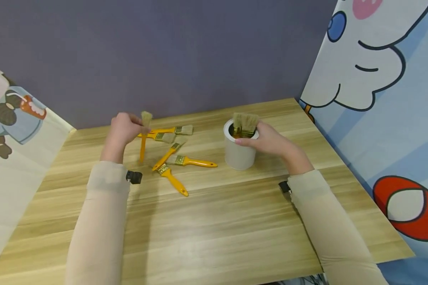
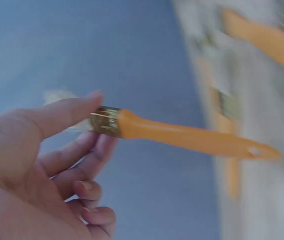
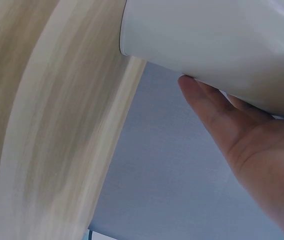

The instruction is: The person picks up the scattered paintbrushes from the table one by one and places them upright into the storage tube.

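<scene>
My left hand (image 1: 123,128) pinches a paintbrush (image 1: 143,147) over the back left of the table. The brush is upright, bristles up and yellow handle down. In the left wrist view, thumb and fingers meet at the brass ferrule (image 2: 105,121). My right hand (image 1: 272,139) grips a white can (image 1: 239,156) near its rim, thumb at the front and fingers round the side. Bristles of paintbrushes (image 1: 245,121) stick up from the can; how many stand inside is hidden. In the right wrist view the fingers (image 3: 207,102) touch the can's wall.
Several loose paintbrushes lie between the hands, among them one with its handle pointing right (image 1: 199,162) and one with its handle toward me (image 1: 175,183). The wooden table (image 1: 214,233) meets a grey back wall (image 1: 185,59) and printed side panels (image 1: 371,91).
</scene>
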### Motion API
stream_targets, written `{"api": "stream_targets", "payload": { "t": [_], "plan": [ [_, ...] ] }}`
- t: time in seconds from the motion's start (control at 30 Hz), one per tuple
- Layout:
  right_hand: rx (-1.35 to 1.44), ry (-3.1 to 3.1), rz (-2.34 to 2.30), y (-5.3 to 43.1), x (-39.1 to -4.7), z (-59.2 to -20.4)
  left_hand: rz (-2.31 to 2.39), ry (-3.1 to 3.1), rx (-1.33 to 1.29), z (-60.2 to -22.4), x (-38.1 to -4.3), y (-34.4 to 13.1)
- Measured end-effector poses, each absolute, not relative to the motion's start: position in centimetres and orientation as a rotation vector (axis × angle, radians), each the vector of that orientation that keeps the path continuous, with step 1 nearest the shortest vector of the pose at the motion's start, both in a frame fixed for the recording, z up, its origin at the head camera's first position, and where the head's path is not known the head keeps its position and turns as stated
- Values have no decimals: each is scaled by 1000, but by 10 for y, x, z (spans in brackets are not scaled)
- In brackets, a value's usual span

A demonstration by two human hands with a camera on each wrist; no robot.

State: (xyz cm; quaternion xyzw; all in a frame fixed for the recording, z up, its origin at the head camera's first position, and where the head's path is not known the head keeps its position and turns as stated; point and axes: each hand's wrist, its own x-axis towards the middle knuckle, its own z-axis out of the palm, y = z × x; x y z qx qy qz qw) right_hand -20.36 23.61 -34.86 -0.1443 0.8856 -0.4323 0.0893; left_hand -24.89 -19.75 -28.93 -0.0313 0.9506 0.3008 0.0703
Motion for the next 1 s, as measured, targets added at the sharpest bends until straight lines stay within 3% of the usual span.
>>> {"api": "stream_targets", "payload": {
  "t": [0.2, 0.5, 0.77, 1.0],
  "plan": [
    [-408, 2645, -1278, 237, -204, -351, 1439, 2783, -27, -249, -241, -148],
    [-402, 2658, -1244, 235, -203, -348, 1931, 2554, 369, -215, -221, -89],
    [-445, 2642, -1303, 238, -204, -350, 1987, 2431, 617, -191, -203, -38],
    [-442, 2622, -1313, 237, -204, -350, 1854, 2453, 646, -213, -206, -11]
  ]
}}
